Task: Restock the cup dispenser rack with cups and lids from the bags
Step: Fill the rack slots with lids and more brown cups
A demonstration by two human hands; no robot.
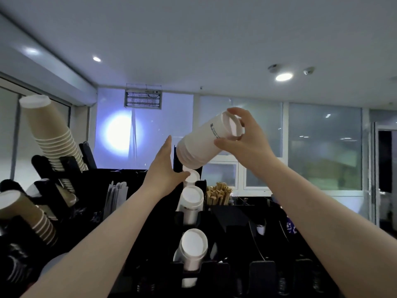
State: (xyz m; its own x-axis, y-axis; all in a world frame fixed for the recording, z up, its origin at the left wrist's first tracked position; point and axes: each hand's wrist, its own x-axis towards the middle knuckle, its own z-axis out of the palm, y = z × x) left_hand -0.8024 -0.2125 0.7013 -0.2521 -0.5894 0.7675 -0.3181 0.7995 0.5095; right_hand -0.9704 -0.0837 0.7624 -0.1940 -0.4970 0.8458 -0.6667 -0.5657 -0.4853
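We hold a stack of white cups (206,140) up high in our right hand (242,140). The stack lies tilted, with its bottom end pointing up and to the right and its wide end pointing down and to the left. Our right fingers (240,114) and thumb curl around the bottom end of the stack and grip it.

The wide end of the stack sits just above the top slot of the black cup rack (225,216). Our left hand (165,166) is there too. Its fingers are straight and point up, right beside the wide end of the stack, and its thumb touches a small white cup (192,176) at the top slot.

Below that, two more white cup stacks (192,198) poke out of the rack, one under the other. On the left side of the rack, brown cups (49,134) stand in a tall leaning stack. Some wooden stir sticks (218,193) stand behind the rack.
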